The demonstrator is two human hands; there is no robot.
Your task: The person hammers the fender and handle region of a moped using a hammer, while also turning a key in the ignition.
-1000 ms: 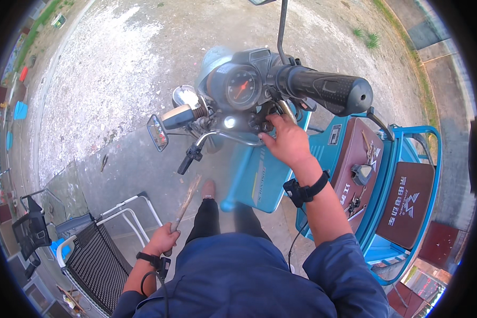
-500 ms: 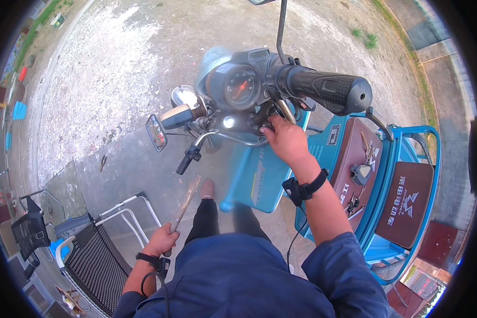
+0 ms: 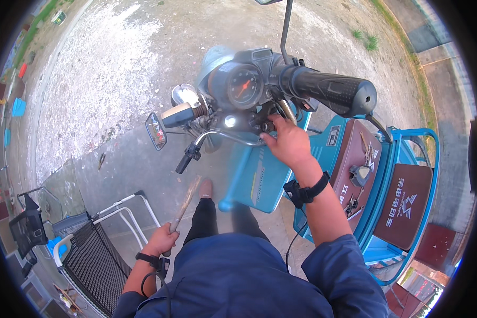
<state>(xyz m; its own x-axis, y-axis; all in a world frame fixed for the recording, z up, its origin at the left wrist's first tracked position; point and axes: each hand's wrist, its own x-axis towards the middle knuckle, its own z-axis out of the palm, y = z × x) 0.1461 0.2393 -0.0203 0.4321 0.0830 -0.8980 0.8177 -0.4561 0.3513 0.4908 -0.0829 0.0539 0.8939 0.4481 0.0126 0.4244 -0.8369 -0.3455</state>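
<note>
The handlebar of a teal motor tricycle (image 3: 265,177) stands in front of me, with a round speedometer (image 3: 244,86) and a black rubber grip (image 3: 334,91). My right hand (image 3: 290,143) is at the steering column, its thumb and fingers apart around a small dark round knob (image 3: 268,127). The knob shows between them, and I see no firm hold on it. Low on the left, my left hand (image 3: 163,239) is closed around the lower end of a wooden stick (image 3: 186,201), which points up and away from me.
A grey metal piece (image 3: 360,174) and small metal parts (image 3: 352,206) lie on the maroon seat (image 3: 350,159) at right. Behind it is a maroon backrest (image 3: 403,205) in a teal frame. A black mesh chair (image 3: 98,265) stands at left. A mirror (image 3: 156,131) sticks out leftward.
My right hand has shifted slightly right and down, and its thumb has spread away from the knob. My left hand and the wooden stick stay in place.
</note>
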